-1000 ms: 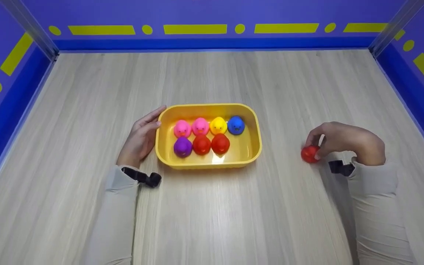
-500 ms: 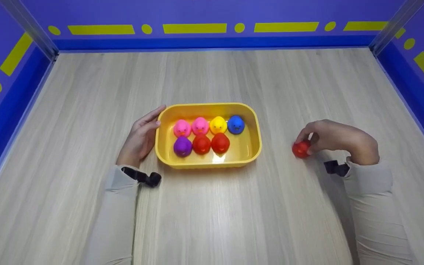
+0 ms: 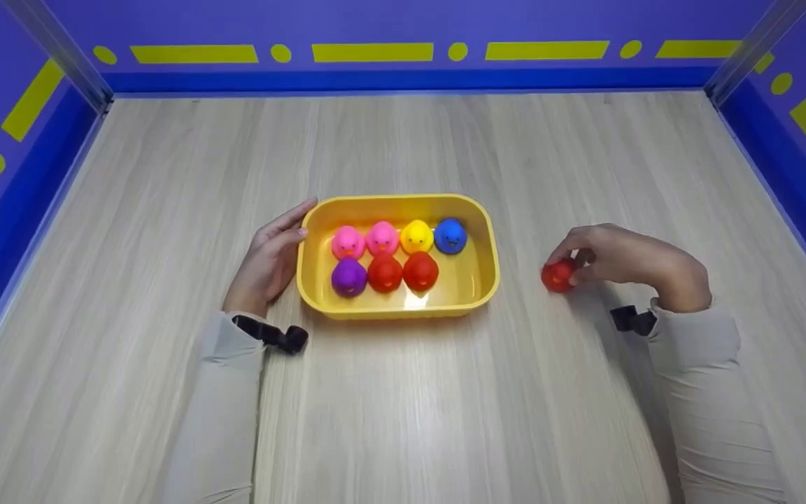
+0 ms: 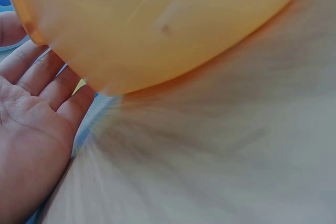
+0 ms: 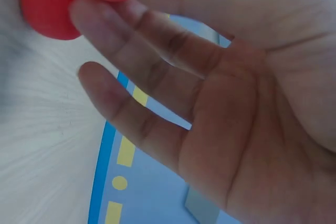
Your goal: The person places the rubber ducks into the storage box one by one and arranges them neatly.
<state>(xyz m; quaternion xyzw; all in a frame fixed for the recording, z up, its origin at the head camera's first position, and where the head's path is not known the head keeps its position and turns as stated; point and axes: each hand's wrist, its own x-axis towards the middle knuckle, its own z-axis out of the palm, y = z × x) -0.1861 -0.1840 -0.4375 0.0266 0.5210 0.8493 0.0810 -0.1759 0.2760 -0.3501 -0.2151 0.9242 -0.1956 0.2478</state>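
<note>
My right hand [image 3: 623, 255] pinches a red rubber duck [image 3: 557, 277] between thumb and fingertips, low over the table to the right of a yellow plastic box [image 3: 399, 313]. In the right wrist view the red duck [image 5: 50, 9] shows only in part, with the little finger stretched out apart from it. My left hand [image 3: 266, 259] rests against the box's left end, its fingers fairly straight along the outer wall and the thumb at the rim. The left wrist view shows the fingers of the left hand [image 4: 37, 124] touching the box wall [image 4: 157, 30].
Inside the box, the back row has two pink ducks [image 3: 348, 242], a yellow duck [image 3: 417, 237] and a blue duck [image 3: 450, 236]. The front row has a purple duck [image 3: 349, 278] and two red ducks [image 3: 420, 271]. Blue panels [image 3: 403, 21] border the wooden table [image 3: 403, 406].
My right hand has moved left and slightly away from me with the red rubber duck, nearer the box. The left hand stays at the box's left end.
</note>
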